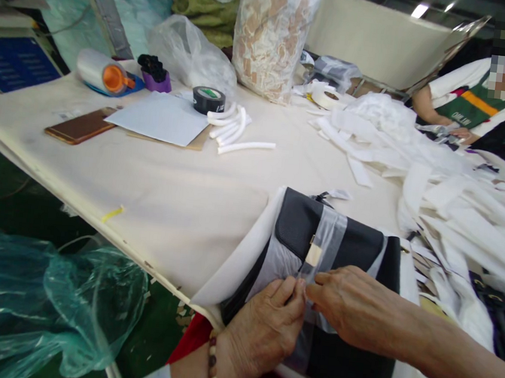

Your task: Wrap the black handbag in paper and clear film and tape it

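Table (165, 204): left hand (265, 328), right hand (348, 307) apparently pinch film (326, 239).

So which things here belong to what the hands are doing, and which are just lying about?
In hand: left hand, right hand, clear strip, black bag, white sheet under it.
Lying about: tape roll, phone, paper, foam tubes, sack of scraps.

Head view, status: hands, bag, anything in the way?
Left hand, right hand: both pinching clear strip on black bag. Bag at table edge. White strips piled alongside, apart from the hands.
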A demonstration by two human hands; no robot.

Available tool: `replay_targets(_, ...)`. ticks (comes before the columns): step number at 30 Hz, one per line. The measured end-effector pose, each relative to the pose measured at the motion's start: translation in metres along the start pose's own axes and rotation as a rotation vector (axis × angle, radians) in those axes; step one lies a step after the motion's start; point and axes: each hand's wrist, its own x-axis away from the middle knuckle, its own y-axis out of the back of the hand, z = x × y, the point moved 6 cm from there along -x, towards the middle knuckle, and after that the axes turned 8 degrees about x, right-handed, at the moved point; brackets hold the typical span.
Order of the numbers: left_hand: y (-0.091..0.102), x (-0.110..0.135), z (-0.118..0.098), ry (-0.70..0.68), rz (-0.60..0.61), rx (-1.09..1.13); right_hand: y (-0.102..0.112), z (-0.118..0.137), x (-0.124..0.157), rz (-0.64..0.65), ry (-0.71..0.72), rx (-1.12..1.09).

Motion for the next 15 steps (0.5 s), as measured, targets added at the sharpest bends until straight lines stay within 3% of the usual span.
replay_targets(9, 0.001, 0.001, 0.0, -0.013, 0.034, -0.029, 0.004, -0.003, -0.007, 0.111, -0.105, 0.041)
replay_targets(15, -0.001, 0.001, 0.0, -0.011, 0.035, -0.033, 0.008, 0.003, -0.015, 0.222, -0.082, 0.123)
